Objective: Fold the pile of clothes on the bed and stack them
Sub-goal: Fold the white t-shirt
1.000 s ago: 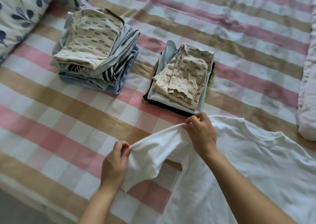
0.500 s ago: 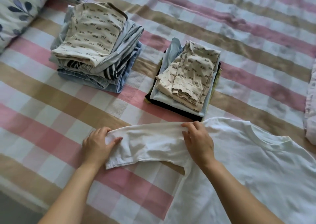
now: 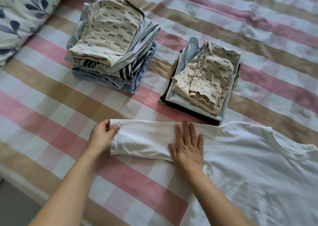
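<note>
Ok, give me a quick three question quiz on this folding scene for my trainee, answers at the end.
1. True or false: the right hand lies flat on the sleeve of the white shirt.
2. Which hand pinches the sleeve's cuff? A) left hand B) right hand C) neither
3. The taller stack lies on which side of the shorter stack?
Key: 1 true; 2 A; 3 left.

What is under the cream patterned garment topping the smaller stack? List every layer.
Under the cream patterned garment, only edges show: a pale blue folded piece, a black layer and a yellow-green edge. Their middles are covered, so what garments they are cannot be told.
</note>
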`<state>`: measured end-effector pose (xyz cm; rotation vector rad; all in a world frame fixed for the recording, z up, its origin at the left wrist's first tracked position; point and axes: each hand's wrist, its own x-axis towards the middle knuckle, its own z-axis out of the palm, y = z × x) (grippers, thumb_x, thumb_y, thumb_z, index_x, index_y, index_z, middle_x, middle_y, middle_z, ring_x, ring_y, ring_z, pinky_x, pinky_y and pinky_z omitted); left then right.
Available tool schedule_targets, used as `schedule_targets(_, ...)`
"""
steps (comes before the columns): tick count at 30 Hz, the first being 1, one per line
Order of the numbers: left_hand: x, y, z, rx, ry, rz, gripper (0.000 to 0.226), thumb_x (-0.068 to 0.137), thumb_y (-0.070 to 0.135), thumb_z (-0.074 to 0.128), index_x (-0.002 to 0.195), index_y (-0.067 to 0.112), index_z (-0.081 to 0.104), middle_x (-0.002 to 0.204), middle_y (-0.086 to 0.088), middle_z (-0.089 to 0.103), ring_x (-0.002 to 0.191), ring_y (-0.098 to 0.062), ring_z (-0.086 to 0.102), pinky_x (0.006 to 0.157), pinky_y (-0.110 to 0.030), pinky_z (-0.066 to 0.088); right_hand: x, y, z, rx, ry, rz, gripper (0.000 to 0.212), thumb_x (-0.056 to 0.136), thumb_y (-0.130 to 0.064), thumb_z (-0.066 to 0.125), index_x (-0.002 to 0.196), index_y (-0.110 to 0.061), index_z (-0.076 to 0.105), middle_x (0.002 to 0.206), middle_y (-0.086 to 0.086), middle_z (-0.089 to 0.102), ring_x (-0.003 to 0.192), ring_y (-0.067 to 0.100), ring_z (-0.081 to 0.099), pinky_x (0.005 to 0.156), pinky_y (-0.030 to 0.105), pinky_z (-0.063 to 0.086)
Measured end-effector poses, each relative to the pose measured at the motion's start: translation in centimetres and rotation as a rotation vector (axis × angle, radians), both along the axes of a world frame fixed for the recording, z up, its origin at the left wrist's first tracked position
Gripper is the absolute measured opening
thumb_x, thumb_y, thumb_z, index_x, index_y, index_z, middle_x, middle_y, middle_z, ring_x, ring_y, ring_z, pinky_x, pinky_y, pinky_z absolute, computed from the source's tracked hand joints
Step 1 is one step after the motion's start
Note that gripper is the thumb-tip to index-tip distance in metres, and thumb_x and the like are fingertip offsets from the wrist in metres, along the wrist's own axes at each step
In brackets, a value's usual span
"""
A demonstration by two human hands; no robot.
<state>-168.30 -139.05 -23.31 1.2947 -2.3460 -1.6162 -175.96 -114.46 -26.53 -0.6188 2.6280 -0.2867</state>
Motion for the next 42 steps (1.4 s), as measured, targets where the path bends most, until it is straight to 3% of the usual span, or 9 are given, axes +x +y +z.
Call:
schedule_targets(6, 1.3, 1.9, -0.1, -0.119, -0.020, 0.088, 0.010, 0.093, 0.009, 0.053, 0.091, 0.001, 0.057, 0.083, -0.015, 0.062, 0.077, -0.022, 0.055, 0.068, -0.033, 0.042, 0.2, -0.4, 0.7, 0.006, -0.007, -0.027, 0.063, 0.095, -0.048, 0.029, 0.149, -0.027, 0.004, 0.157, 0.000, -0.013, 0.138, 0.015, -0.026, 0.112, 0.041, -0.014)
schedule_targets(8, 1.2, 2.6, 1.3, -0.169, 0.049, 0.125, 0.009, 0.093, 0.012, 0.053, 0.088, 0.005, 0.055, 0.076, -0.006, 0.060, 0.069, -0.018, 0.052, 0.062, -0.030, 0.040, 1.1, -1.2, 2.7, -0.288, 0.024, -0.081, 0.054, 0.094, -0.045, 0.035, 0.141, -0.018, 0.037, 0.153, 0.011, 0.022, 0.142, 0.026, 0.016, 0.113, 0.041, 0.012)
schedule_targets(10, 0.9, 3.6, 3.0, -0.186, 0.136, 0.158, 0.007, 0.092, 0.014, 0.054, 0.086, 0.011, 0.055, 0.073, 0.002, 0.060, 0.065, -0.010, 0.052, 0.060, -0.024, 0.041, 2.7, -2.8, 5.2, -0.644, -0.088, -0.164, 0.044, 0.091, -0.043, 0.038, 0.119, -0.015, 0.059, 0.123, 0.006, 0.054, 0.112, 0.017, 0.052, 0.094, 0.028, 0.038)
schedule_targets(14, 0.2, 6.5, 5.3, -0.114, 0.257, 0.090, 0.008, 0.091, 0.019, 0.057, 0.084, 0.023, 0.058, 0.076, 0.005, 0.065, 0.067, -0.001, 0.060, 0.061, -0.013, 0.047, 5.3, -6.9, 8.3, -0.983, -0.504, -0.357, 0.034, 0.087, -0.045, 0.047, 0.115, -0.028, 0.055, 0.109, -0.015, 0.054, 0.096, -0.004, 0.054, 0.076, 0.012, 0.044)
schedule_targets(19, -0.5, 9.4, 4.2, 0.187, 0.190, 0.067, 0.025, 0.097, 0.009, 0.043, 0.090, 0.022, 0.064, 0.087, -0.001, 0.070, 0.084, -0.019, 0.066, 0.076, -0.028, 0.053, 4.2, -8.5, 6.9, -1.083, -0.788, -0.747, 0.023, 0.090, -0.033, 0.056, 0.099, -0.013, 0.058, 0.091, 0.000, 0.063, 0.084, 0.013, 0.059, 0.077, 0.030, 0.048)
schedule_targets(23, -0.4, 10.2, 3.4, 0.397, 0.129, 0.116, 0.028, 0.098, 0.003, 0.035, 0.102, 0.010, 0.062, 0.088, -0.004, 0.068, 0.075, -0.011, 0.066, 0.065, -0.017, 0.052, 3.3, -7.4, 4.5, -0.819, -0.542, -0.821, 0.020, 0.092, -0.017, 0.054, 0.080, -0.002, 0.058, 0.076, 0.014, 0.062, 0.073, 0.029, 0.056, 0.071, 0.041, 0.045)
schedule_targets(28, -0.1, 10.9, 3.8, 0.216, 0.203, 0.187, 0.024, 0.095, 0.001, 0.041, 0.094, 0.013, 0.063, 0.075, -0.001, 0.064, 0.060, -0.008, 0.060, 0.057, -0.017, 0.049, 1.5, -2.1, 5.6, -0.870, -0.248, -0.775, 0.030, 0.095, -0.021, 0.051, 0.068, -0.010, 0.052, 0.058, -0.006, 0.047, 0.055, 0.008, 0.040, 0.055, 0.030, 0.033)
schedule_targets(34, -2.4, 16.5, 4.3, 0.050, 0.284, 0.072, 0.026, 0.096, 0.006, 0.044, 0.091, 0.023, 0.062, 0.078, 0.002, 0.064, 0.070, -0.004, 0.060, 0.064, -0.014, 0.050, -0.8, 10.2, 9.6, -0.932, 0.198, -0.845, 0.027, 0.091, -0.028, 0.049, 0.065, -0.032, 0.045, 0.055, -0.020, 0.050, 0.051, -0.004, 0.043, 0.048, 0.007, 0.030)
schedule_targets(42, -6.5, 27.1, 3.4, -0.285, 0.409, -0.384, 0.030, 0.089, 0.007, 0.043, 0.112, 0.012, 0.061, 0.116, 0.001, 0.060, 0.110, -0.006, 0.053, 0.096, -0.010, 0.038, -2.5, 24.8, 6.9, -0.648, 0.404, -1.058, 0.036, 0.090, -0.034, 0.043, 0.060, -0.014, 0.037, 0.049, -0.002, 0.031, 0.051, 0.012, 0.030, 0.049, 0.022, 0.025)
